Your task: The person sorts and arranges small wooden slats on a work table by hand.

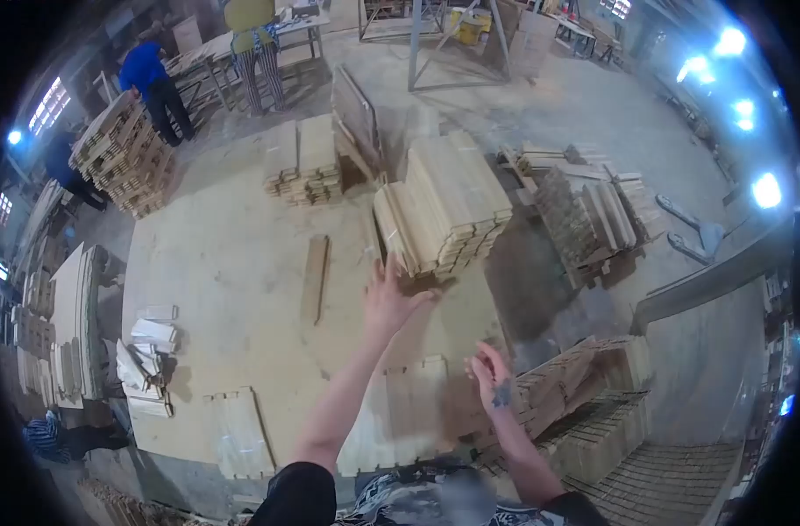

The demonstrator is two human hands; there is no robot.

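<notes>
My left hand (pixel 393 301) reaches forward over the large pale table, fingers spread and holding nothing. Its fingertips are right at the near left corner of a tall stack of wooden boards (pixel 448 197). My right hand (pixel 490 373) hovers near the table's right edge, loosely curved, with no object showing in it. A single narrow board (pixel 315 279) lies left of my left hand. Nearer my body, a set of flat boards (pixel 395 412) lies side by side between my forearms, partly hidden by the left one.
Another flat group of boards (pixel 239 430) and a loose pile of short pieces (pixel 150 351) lie on the tabletop (pixel 216 289). A smaller stack (pixel 303 162) stands farther back. Loaded pallets (pixel 588 210) are at right, near a pallet jack (pixel 693 230). People (pixel 159 88) work at the far left.
</notes>
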